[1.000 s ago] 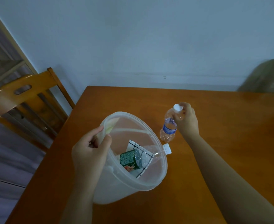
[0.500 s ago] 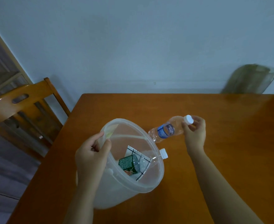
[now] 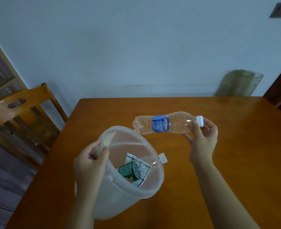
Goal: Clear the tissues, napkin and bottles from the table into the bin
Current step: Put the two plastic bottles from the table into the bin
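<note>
A translucent white plastic bin (image 3: 154, 184) stands tilted on the wooden table (image 3: 235, 154). My left hand (image 3: 91, 162) grips its near-left rim. Inside lie a clear bottle with a green label (image 3: 129, 171), its white cap poking over the right rim, and a white napkin with dark grid lines (image 3: 142, 175) under it. My right hand (image 3: 202, 138) holds a clear bottle with a blue label (image 3: 163, 123) by its white-capped neck. That bottle lies almost level in the air, its base just above the bin's far rim.
A wooden chair (image 3: 20, 111) stands to the left of the table. A blurred greenish object (image 3: 237, 83) leans against the wall behind the table's far right edge. The wall runs close behind the table.
My right hand has lifted the blue-label bottle off the table and swung it from upright to level, base toward the bin. My left hand has kept its hold on the rim.
</note>
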Demonstrator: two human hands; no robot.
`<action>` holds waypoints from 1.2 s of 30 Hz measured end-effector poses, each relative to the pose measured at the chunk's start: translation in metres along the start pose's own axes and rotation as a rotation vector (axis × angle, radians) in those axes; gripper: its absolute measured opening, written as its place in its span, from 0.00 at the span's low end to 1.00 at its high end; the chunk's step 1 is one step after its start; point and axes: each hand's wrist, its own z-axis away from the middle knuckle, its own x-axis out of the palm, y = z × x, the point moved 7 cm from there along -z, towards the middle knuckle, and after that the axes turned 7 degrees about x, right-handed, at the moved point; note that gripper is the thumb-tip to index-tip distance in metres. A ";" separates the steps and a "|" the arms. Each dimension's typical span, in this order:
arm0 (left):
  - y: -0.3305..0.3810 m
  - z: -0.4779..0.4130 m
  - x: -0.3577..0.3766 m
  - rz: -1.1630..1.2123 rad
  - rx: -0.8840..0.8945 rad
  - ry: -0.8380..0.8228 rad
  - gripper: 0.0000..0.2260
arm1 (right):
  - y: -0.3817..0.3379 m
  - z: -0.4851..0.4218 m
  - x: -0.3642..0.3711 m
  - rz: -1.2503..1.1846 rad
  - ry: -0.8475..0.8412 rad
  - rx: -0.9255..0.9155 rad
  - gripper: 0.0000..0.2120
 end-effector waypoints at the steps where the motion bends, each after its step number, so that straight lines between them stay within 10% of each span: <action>1: -0.001 0.002 -0.003 -0.001 0.001 0.005 0.13 | 0.000 0.005 0.000 0.008 -0.014 0.011 0.11; 36: 0.042 0.090 0.022 0.264 -0.080 -0.102 0.15 | -0.024 0.045 -0.111 0.628 -0.340 0.185 0.08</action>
